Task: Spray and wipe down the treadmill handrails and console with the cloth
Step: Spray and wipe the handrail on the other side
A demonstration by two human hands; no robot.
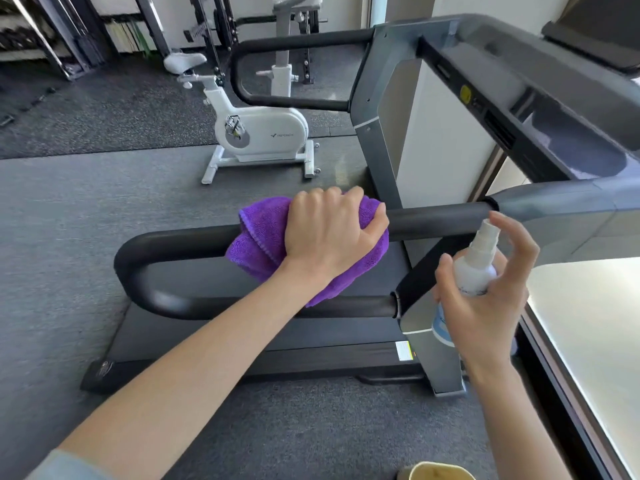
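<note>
- Gripping a crumpled purple microfibre cloth (263, 244), the left hand (332, 233) presses it over the near black padded handrail (440, 220) of the treadmill; fingers (377, 223) curl over the cloth's top, the rest hanging below the palm.
- That handrail's long axis runs left to right, bending into a loop at its left end.
- Right hand (491, 299) grasps a white plastic spray bottle (474, 268) round its body, upright, nozzle tilted up toward the rail; the forefinger arches above the nozzle, apart from it.
- Bottle contents cannot be told.
- A white exercise bike (259, 129) stands on the grey floor beyond.
</note>
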